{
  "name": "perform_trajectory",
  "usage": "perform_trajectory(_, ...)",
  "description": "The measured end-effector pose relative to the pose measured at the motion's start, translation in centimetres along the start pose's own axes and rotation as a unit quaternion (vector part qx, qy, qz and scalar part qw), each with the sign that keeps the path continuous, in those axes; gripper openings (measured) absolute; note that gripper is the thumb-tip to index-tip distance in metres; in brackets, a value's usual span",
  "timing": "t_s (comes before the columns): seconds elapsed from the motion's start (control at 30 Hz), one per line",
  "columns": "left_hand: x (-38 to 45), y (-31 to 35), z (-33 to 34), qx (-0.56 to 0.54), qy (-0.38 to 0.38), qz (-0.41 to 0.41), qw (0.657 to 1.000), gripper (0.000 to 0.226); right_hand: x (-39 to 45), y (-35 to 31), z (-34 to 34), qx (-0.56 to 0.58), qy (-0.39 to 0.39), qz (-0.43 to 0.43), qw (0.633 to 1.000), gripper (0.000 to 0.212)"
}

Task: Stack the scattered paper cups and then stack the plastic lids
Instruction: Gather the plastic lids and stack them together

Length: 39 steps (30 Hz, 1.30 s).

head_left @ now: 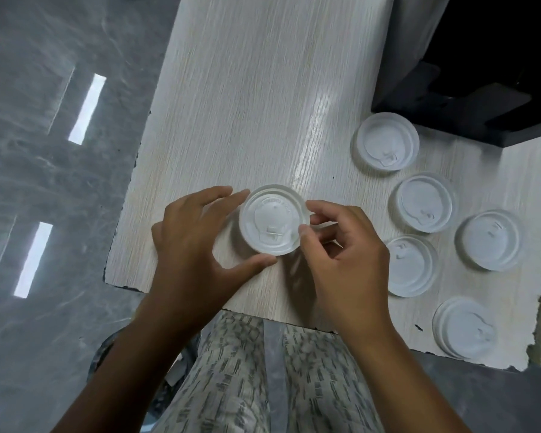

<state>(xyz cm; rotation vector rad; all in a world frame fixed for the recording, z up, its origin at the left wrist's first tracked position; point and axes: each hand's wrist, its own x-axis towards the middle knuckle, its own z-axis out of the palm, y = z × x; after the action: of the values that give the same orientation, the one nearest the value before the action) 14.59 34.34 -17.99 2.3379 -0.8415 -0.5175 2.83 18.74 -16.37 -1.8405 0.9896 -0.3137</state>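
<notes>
A white plastic lid point(274, 218) lies near the front edge of the pale wooden table point(263, 104). My right hand point(341, 254) pinches its right rim between thumb and fingers. My left hand point(197, 242) is spread around its left side, with the index fingertip at the upper rim and the thumb just below the lid. Several more white lids lie scattered to the right: one at the back point(387, 142), one in the middle point(425, 204), one by my right hand point(411, 265), one far right point(491, 240) and one at the front edge point(464, 328). No paper cups are in view.
A black object point(481, 98) stands at the table's back right corner. The table's front edge point(256, 314) is chipped, and my patterned clothing point(263, 370) is just below it. Grey glossy floor point(44, 182) lies to the left.
</notes>
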Motion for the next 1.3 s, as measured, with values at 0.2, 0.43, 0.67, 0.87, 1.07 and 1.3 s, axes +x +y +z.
perform_trajectory(0.2, 0.1, 1.0, -1.1, -0.004, -0.024, -0.014, 1.0, 0.101, -0.1, 0.1, -1.2, 0.026, -0.01, 0.007, 1.0, 0.034)
perform_trajectory(0.43, 3.7, 4.1, -3.4, -0.074, -0.004, 0.009, 0.997, 0.074, 2.8, 0.5, -7.6, -0.001, 0.059, -0.014, 0.998, 0.04)
perform_trajectory(0.67, 12.8, 8.7, -1.3, -0.053, -0.098, 0.095, 0.989, 0.083, 7.8, 3.5, -10.9, -0.153, 0.027, -0.011, 0.988, 0.068)
perform_trajectory(0.87, 18.2, 8.9, 2.5, 0.009, -0.169, 0.133, 0.977, 0.091, 10.5, 4.3, -10.2, -0.232, -0.007, 0.015, 0.973, 0.085)
perform_trajectory(1.07, 20.1, 9.8, 3.7, 0.034, -0.197, 0.164, 0.966, 0.09, 12.0, 3.8, -9.4, -0.272, -0.013, 0.02, 0.962, 0.087)
perform_trajectory(1.3, 18.0, 8.7, 1.9, 0.022, -0.182, 0.174, 0.967, 0.075, 10.7, 2.6, -7.8, -0.247, 0.005, -0.035, 0.968, 0.076)
